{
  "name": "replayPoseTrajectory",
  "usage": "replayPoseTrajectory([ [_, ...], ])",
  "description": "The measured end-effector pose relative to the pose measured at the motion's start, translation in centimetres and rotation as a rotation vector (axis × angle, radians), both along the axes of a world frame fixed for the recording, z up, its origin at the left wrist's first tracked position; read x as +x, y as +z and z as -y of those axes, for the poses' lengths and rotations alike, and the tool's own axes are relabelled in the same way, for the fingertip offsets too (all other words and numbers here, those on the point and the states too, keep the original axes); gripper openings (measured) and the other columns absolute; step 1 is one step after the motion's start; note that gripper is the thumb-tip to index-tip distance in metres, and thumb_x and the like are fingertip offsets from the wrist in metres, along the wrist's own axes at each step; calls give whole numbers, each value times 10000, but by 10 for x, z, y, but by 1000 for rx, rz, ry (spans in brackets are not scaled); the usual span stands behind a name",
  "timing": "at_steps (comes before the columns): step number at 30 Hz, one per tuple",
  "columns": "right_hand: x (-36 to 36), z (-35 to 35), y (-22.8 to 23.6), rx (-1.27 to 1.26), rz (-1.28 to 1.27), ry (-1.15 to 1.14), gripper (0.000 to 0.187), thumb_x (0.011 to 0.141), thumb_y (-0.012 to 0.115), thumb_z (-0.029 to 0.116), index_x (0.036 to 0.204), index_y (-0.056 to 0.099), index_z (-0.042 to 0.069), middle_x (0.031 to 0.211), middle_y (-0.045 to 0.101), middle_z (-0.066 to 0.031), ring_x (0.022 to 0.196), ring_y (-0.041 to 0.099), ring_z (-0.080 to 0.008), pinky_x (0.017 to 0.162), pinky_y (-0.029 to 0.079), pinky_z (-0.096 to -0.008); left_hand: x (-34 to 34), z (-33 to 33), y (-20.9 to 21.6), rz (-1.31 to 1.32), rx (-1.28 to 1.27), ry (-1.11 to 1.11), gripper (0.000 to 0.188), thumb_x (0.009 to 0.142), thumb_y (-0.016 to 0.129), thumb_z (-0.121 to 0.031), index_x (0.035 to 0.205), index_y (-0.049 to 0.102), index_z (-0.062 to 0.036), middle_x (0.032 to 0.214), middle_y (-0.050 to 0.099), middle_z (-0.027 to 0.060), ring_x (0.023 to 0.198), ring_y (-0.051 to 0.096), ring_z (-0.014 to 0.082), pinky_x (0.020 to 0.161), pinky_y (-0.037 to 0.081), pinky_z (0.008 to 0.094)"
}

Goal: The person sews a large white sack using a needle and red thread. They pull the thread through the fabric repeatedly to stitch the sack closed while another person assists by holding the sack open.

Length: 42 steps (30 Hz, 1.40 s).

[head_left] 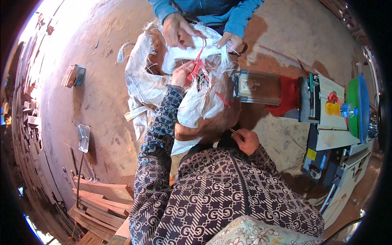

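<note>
A white woven sack (139,77) with frayed edges lies in front of me, its mouth spread apart. My left hand (182,74) reaches over it and pinches a red strip (197,66) beside the loose white threads. Held low near my lap, my right hand (247,141) is closed on a small thin object (234,131), too small to name. Across from me a person in a blue sleeve (238,22) has one hand (176,32) by the upper end of the red strip. That person's other hand (230,42) grips the sack's edge.
To the right stands a machine bench (261,86) with a red cloth (289,96). A bottle of yellow liquid (335,109) lies by green and blue basins (358,108). On the left are a small block-like bundle (73,76), a long-handled tool (83,139) and stacked wooden boards (102,204).
</note>
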State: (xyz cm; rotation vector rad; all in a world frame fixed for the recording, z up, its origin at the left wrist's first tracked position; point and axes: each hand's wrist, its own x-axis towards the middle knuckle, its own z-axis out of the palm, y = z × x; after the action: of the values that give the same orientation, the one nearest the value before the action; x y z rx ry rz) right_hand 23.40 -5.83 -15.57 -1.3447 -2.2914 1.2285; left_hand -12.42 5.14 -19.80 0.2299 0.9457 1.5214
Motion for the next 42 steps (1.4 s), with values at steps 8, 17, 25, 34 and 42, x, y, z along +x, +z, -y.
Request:
replayPoseTrajectory([
  [8, -1, -3, 0, -58, 40, 16, 235, 890, 670, 273, 923, 709, 43, 856, 678, -178, 765, 661, -371, 662, 510, -447, -17, 2, -28, -118, 21, -9, 331, 909, 492, 24, 1216, 597, 90, 1094, 685, 181, 876, 689, 218, 787, 576, 309],
  [17, 0, -6, 1, -20, 35, 23, 235, 885, 666, 265, 951, 713, 44, 888, 687, -176, 772, 663, -364, 678, 517, -435, 9, 8, 29, 64, 155, 181, 184, 952, 612, -67, 1106, 674, 14, 1003, 696, 138, 827, 675, 210, 709, 549, 312],
  [25, 4, -4, 7, -49, -14, -61, 245, 896, 669, 266, 972, 706, 37, 847, 683, -164, 750, 668, -348, 670, 516, -403, -34, 120, 62, -457, 91, -33, 586, 1036, 462, -408, 1455, 380, -7, 1293, 603, 166, 1213, 572, 243, 1052, 423, 376],
  [34, -32, -13, 30, -9, -235, -65, 221, 884, 698, 196, 1031, 684, 31, 862, 691, -148, 748, 682, -275, 710, 521, -341, -38, 230, -67, -1464, -267, -873, 380, 934, 493, -219, 1246, 593, -26, 1276, 596, 110, 1257, 503, 229, 1084, 331, 410],
  [42, -79, -41, 53, 77, -376, -37, 629, 840, 706, 58, 1414, 462, 135, 893, 654, -100, 719, 618, -163, 676, 510, -301, -38, 234, -47, -1986, 332, -877, 405, 758, 599, -160, 1144, 620, -42, 1212, 614, 110, 1296, 434, 295, 1126, 277, 491],
])
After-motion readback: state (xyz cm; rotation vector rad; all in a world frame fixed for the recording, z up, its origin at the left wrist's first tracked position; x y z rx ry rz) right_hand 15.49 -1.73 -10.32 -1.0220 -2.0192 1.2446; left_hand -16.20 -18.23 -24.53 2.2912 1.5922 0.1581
